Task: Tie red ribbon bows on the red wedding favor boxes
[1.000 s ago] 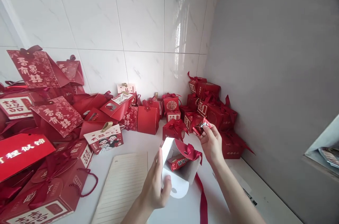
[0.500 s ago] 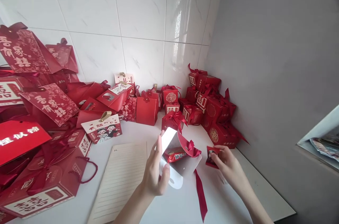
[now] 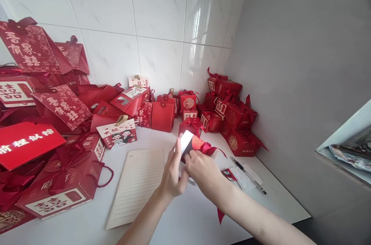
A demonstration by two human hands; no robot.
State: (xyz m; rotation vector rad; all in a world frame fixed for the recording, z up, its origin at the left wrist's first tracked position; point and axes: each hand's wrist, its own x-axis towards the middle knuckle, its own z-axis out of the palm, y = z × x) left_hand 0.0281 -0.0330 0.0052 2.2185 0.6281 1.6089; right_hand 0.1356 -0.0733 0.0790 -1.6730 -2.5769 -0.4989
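Note:
My left hand [image 3: 174, 173] is wrapped round the left side of a small red box [image 3: 197, 143] with a white flap and a dark red ribbon. The box is tilted and its top is open. My right hand [image 3: 204, 167] reaches across to the box opening, its fingers bent and pressed together at the mouth. What those fingers hold, if anything, is hidden. Past my right wrist, a small red packet [image 3: 228, 174] lies on the white table beside a clear wrapper.
A lined notebook [image 3: 139, 183] lies left of my hands. Many red gift boxes [image 3: 58, 194] are piled at the left; more [image 3: 240, 121] are stacked at the back right. A black pen [image 3: 249, 175] lies at the right, near the grey wall.
My right hand has moved left from beside the box to its opening. The packet that was in its fingers is no longer visible there. The pen and another packet have come into sight.

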